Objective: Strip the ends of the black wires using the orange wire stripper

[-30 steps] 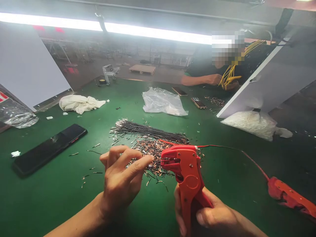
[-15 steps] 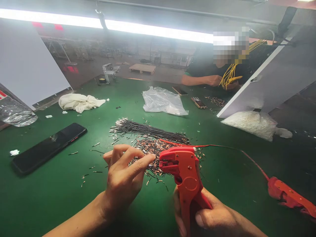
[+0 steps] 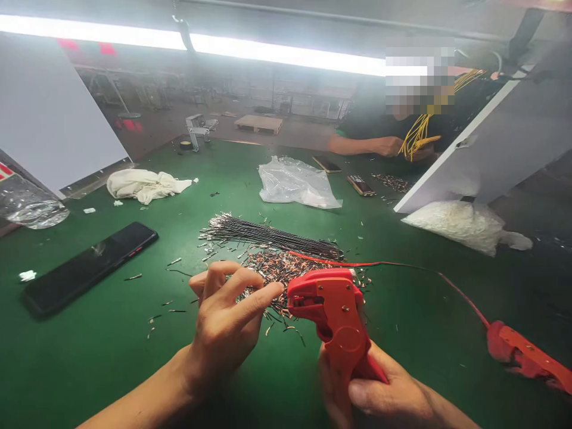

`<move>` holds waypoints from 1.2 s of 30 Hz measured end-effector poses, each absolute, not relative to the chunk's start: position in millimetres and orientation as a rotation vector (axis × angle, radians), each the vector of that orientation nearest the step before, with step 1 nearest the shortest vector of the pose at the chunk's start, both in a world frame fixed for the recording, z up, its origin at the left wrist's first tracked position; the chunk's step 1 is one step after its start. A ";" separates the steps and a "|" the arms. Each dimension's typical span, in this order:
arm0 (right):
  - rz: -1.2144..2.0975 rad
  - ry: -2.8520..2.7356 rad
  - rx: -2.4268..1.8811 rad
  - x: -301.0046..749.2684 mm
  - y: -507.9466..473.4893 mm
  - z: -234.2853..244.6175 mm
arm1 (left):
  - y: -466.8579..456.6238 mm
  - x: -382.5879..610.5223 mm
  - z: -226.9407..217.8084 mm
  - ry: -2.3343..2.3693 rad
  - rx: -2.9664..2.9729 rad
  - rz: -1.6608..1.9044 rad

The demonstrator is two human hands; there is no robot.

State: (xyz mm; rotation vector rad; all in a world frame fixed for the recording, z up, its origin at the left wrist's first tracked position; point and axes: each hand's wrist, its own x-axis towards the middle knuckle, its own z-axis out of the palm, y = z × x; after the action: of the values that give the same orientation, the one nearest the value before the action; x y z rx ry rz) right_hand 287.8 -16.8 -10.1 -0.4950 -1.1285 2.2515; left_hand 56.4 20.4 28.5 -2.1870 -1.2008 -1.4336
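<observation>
red wire stripper (image 3: 333,310) is sitting upright in the right hand (image 3: 393,400), just above the tabletop (image 3: 111,351), with that hand's fingers (image 3: 364,396) wrapping tight round the handles. it is looking rigid and fairly light, best gripped low on those handles. left hand (image 3: 223,325) is pinching its fingertips (image 3: 273,290) together at the tool's mouth, anything between them being too small to tell. cut wire bits (image 3: 270,268) are lying heaped just behind

Item 1: left grip (image 3: 223,333). A bare hand, its back and knuckles in view, with a bare wrist. The bare forearm runs down to the lower edge of the frame.
Item 2: right grip (image 3: 379,396). A bare hand with a short, plain thumbnail. The bare wrist and start of the forearm sit at the bottom edge.
</observation>
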 end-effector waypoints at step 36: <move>2.265 -0.995 -0.501 285.0 -22.7 -13.1 | 23.8 56.3 30.3 -1.072 -2.431 -1.499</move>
State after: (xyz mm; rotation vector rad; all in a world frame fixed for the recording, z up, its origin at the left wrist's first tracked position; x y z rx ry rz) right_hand 285.0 -22.7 -13.1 -0.5007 -0.9948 2.2654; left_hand 56.3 23.8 30.3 -2.4305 -1.0721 -1.4995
